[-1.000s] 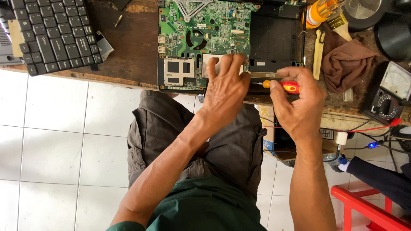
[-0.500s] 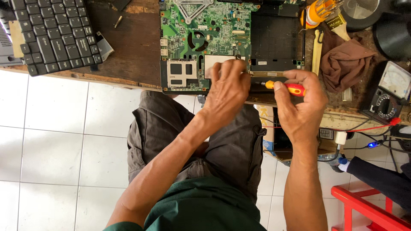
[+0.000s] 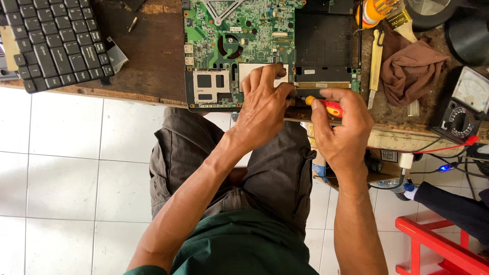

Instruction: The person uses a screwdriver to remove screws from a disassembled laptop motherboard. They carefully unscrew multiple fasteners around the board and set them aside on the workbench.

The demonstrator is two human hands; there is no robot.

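The screwdriver (image 3: 322, 104) had a red handle with a yellow-orange collar and a dark shaft. It lay nearly level, handle to the right and tip to the left, at the board's near edge. Most of the handle was hidden in the grip, and the tip could not be seen.

The board (image 3: 239, 40) was a green circuit board, lying flat on the surface and set in a black frame. It showed a round dark cut-out near the middle, two square metal-framed sockets at the near left corner, and a pale rectangular patch beside them.
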